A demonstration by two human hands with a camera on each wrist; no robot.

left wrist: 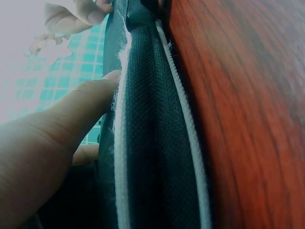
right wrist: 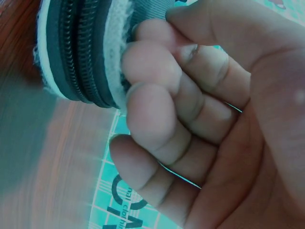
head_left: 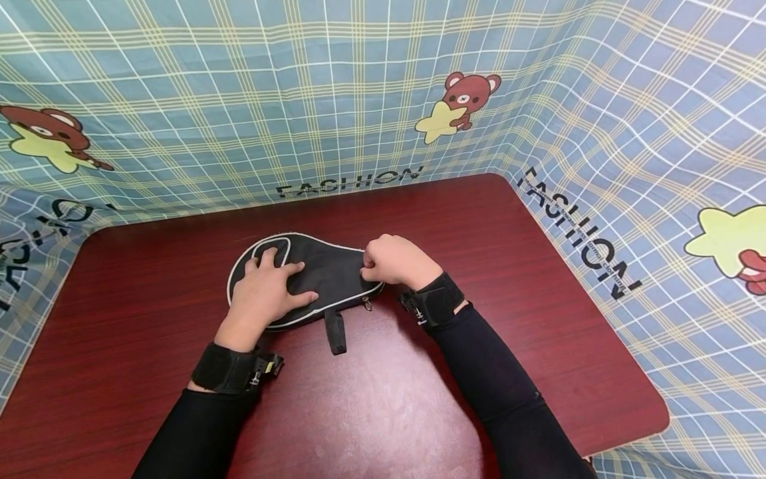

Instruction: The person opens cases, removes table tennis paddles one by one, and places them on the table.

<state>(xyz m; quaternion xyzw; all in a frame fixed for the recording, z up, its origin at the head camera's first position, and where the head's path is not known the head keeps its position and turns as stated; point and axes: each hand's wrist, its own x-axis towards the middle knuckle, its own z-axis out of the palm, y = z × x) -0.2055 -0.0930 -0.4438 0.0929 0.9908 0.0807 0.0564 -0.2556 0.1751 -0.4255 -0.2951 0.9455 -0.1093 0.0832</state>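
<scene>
A black table tennis paddle case (head_left: 329,269) with white piping lies flat on the table, its rounded end to the left. My left hand (head_left: 263,296) rests on the rounded part with fingers spread; its thumb (left wrist: 93,95) lies along the piped edge in the left wrist view. Over the narrow end, my right hand (head_left: 397,259) has its fingers curled and holds the case there, fingertips (right wrist: 152,112) against the piping. Thumb and forefinger come together at the top fabric. Two rows of zipper teeth (right wrist: 78,52) run along the case's side. A metal zipper pull (head_left: 368,304) hangs at the near edge.
A short black strap (head_left: 336,331) sticks out from the case toward me. The dark red table (head_left: 479,219) has rounded corners. Checked cloth (head_left: 359,86) with bears and lettering hangs around its back and sides. Both wrists wear black camera bands (head_left: 439,299).
</scene>
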